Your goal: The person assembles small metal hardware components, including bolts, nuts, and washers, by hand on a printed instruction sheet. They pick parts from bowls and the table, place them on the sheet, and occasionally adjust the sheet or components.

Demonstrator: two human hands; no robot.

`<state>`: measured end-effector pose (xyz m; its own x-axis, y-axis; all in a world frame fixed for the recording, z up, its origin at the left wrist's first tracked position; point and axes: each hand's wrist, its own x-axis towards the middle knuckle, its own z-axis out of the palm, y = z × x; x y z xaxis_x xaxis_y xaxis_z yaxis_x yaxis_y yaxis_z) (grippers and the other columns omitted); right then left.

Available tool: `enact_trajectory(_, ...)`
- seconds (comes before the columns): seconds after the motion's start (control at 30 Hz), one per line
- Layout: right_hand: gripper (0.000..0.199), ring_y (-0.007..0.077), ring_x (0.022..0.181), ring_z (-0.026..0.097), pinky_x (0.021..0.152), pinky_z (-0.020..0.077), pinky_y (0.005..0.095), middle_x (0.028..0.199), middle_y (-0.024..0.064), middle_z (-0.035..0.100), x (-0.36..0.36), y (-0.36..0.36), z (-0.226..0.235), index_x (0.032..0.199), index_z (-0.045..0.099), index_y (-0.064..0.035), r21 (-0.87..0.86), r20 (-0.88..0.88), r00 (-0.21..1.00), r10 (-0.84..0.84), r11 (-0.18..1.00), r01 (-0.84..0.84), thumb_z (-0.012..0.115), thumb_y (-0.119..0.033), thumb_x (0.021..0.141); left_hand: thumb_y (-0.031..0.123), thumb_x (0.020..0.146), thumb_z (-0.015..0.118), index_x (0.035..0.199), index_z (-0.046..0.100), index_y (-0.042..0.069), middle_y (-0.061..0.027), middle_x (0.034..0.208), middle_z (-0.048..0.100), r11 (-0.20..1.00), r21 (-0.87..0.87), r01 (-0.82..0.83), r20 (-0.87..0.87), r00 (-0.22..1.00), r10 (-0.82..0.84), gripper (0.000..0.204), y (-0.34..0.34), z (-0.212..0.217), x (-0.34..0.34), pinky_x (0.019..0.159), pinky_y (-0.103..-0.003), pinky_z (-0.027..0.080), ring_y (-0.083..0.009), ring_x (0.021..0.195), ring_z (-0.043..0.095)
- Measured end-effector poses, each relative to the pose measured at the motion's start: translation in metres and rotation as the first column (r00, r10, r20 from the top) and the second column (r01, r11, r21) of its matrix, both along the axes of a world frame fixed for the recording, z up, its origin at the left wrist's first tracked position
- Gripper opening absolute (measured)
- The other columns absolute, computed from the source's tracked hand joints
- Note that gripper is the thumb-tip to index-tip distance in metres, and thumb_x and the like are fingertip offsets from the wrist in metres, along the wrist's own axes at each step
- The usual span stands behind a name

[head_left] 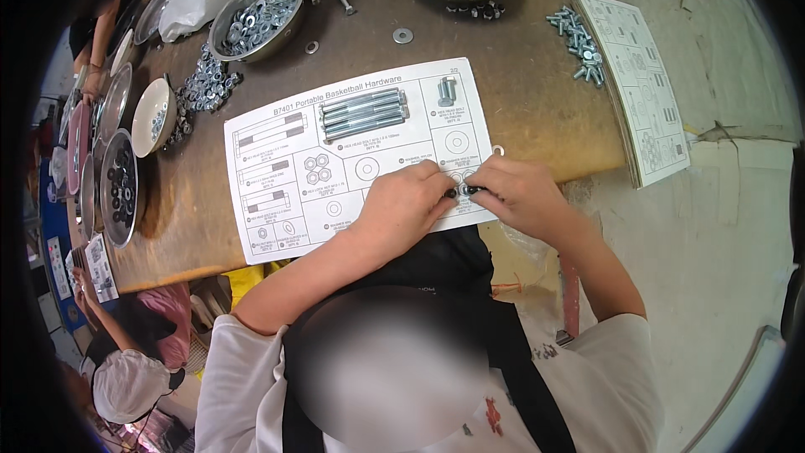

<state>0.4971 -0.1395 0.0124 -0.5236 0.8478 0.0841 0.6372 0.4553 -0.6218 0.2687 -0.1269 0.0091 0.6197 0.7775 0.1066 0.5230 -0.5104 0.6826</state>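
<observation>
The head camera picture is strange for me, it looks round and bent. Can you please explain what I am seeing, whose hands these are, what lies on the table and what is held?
There is no machine here. A person wears a wide camera on the head that looks down, so straight edges bend near the rim. The two bare arms coming from below are that person's own.

The left hand and the right hand meet over a white paper sheet with printed boxes, lying on a brown table. Their fingertips pinch small dark parts; what kind is too small to tell.

On the sheet lie long bolts, a short bolt and some nuts. Farther back stand metal bowls of washers. A second sheet lies at the right.
</observation>
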Motion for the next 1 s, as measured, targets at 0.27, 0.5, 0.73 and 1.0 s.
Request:
enact_trajectory(0.27, 0.03, 0.0319, 0.09, 0.067, 0.075, 0.0536, 0.0418, 0.105, 0.0118, 0.067, 0.008, 0.021, 0.017, 0.113, 0.067, -0.0087, -0.049, 0.057, 0.992, -0.115, 0.992, 0.118, 0.069, -0.018, 0.085, 0.022, 0.087, 0.071, 0.108, 0.068, 0.005, -0.0126, 0.098, 0.066, 0.999, 0.01, -0.033, -0.005, 0.999, 0.033, 0.028, 0.019, 0.011, -0.006, 0.071, -0.039, 0.054, -0.0309, 0.085, 0.067)
enact_trajectory(0.5, 0.029, 0.0321, 0.104, 0.064, 0.086, 0.0516, 0.0414, 0.115, 0.0126, 0.066, 0.03, 0.16, -0.019, 0.114, 0.067, -0.0055, 0.413, -0.002, 0.932, -0.363, 0.848, 0.331, 0.065, -0.013, 0.086, 0.016, 0.092, 0.06, 0.121, 0.063, 0.001, -0.0194, 0.125, 0.062, 0.931, 0.315, -0.186, 0.055, 0.983, 0.177, 0.033, 0.154, 0.0, 0.028, 0.096, -0.045, 0.048, -0.0372, 0.113, 0.058)
enact_trajectory(0.73, 0.027, 0.0288, 0.1, 0.055, 0.093, 0.0431, 0.0443, 0.096, 0.0093, 0.058, 0.016, 0.201, -0.053, 0.105, 0.07, -0.007, 0.662, 0.07, 0.865, -0.497, 0.671, 0.333, 0.071, -0.021, 0.081, 0.014, 0.089, 0.062, 0.114, 0.064, 0.001, -0.0158, 0.113, 0.065, 0.938, 0.291, -0.186, -0.083, 0.972, 0.219, 0.029, 0.217, -0.04, 0.06, 0.09, -0.044, 0.05, -0.0346, 0.107, 0.059)
enact_trajectory(1.0, 0.02, 0.0293, 0.094, 0.06, 0.083, 0.0478, 0.0439, 0.091, 0.0079, 0.063, 0.023, 0.204, -0.038, 0.09, 0.068, -0.0059, 0.497, 0.159, 0.782, -0.603, 0.733, 0.465, 0.074, -0.023, 0.08, 0.015, 0.084, 0.068, 0.098, 0.071, 0.005, -0.0128, 0.097, 0.068, 0.916, 0.3, -0.268, 0.097, 0.963, 0.25, 0.017, 0.229, -0.057, 0.069, 0.085, -0.045, 0.051, -0.0328, 0.101, 0.06)
